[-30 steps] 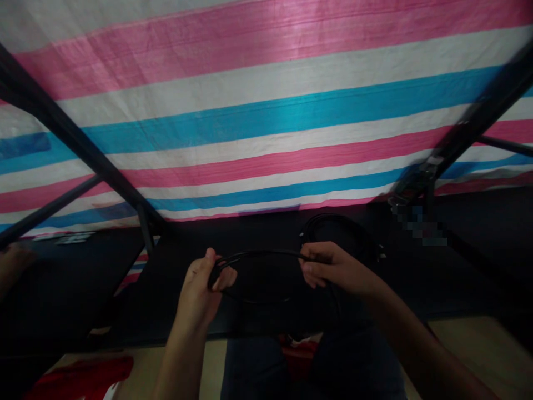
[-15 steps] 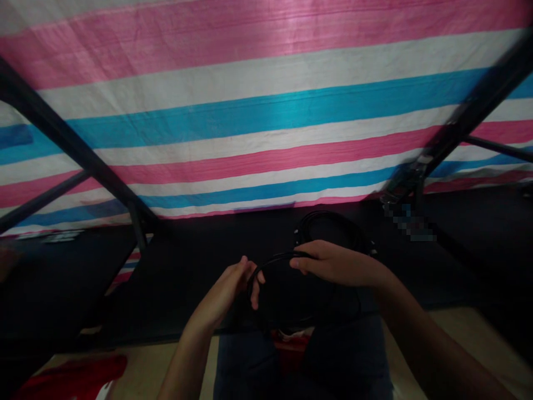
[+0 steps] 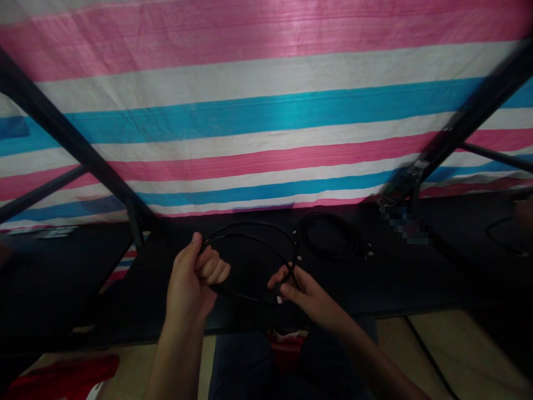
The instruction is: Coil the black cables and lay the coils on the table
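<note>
My left hand (image 3: 194,278) is a fist closed around a black cable (image 3: 250,236) that forms a wide loop over the dark table (image 3: 416,278). My right hand (image 3: 302,291) pinches the same loop at its lower right side, fingers pressed on the cable. A second coiled black cable (image 3: 328,239) lies flat on the table just beyond my right hand, apart from it.
A striped pink, white and blue tarp (image 3: 266,111) hangs behind the table, crossed by black frame bars (image 3: 75,150). Another thin cable (image 3: 503,239) lies at the far right by another person's hand. Red cloth (image 3: 62,378) lies on the floor at lower left.
My hands have moved apart and the cable loop has opened wide. The left hand went left and up, the right hand dropped down to the loop's lower side.
</note>
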Action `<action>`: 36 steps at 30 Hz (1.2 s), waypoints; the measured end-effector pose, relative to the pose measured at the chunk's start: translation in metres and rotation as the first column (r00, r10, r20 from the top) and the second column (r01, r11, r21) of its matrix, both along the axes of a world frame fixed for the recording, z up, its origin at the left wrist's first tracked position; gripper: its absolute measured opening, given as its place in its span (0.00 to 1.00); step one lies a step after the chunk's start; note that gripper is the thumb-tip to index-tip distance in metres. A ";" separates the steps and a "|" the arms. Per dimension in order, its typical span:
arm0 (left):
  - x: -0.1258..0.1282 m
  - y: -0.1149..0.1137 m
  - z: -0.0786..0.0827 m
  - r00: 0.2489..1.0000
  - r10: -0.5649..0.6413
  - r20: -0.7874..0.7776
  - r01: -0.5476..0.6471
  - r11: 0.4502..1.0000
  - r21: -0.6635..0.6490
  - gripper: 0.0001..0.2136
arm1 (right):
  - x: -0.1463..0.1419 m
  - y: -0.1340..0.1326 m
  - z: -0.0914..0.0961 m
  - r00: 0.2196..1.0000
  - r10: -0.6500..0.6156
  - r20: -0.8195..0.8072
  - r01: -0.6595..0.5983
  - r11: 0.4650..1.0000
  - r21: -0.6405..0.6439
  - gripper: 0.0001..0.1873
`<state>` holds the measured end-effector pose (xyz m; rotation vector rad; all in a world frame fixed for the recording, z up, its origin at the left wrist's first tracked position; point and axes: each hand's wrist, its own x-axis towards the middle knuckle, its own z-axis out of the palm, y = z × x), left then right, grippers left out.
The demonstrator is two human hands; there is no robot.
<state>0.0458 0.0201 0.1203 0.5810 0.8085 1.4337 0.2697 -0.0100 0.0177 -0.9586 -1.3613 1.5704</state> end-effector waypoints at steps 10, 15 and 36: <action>-0.035 0.008 0.028 0.970 0.239 0.034 -0.240 0.969 0.056 0.26 | 0.008 -0.060 -0.078 0.965 -0.108 0.241 0.146 0.978 -0.146 0.31; -0.018 0.003 0.010 0.959 0.256 0.119 -0.268 0.958 0.104 0.27 | -0.006 -0.064 -0.057 0.949 -0.306 0.069 0.314 0.938 -0.149 0.31; 0.094 -0.060 -0.123 0.975 0.131 0.181 -0.055 0.927 -0.372 0.16 | -0.041 0.025 0.049 0.846 -0.427 -0.319 0.397 0.904 -0.159 0.23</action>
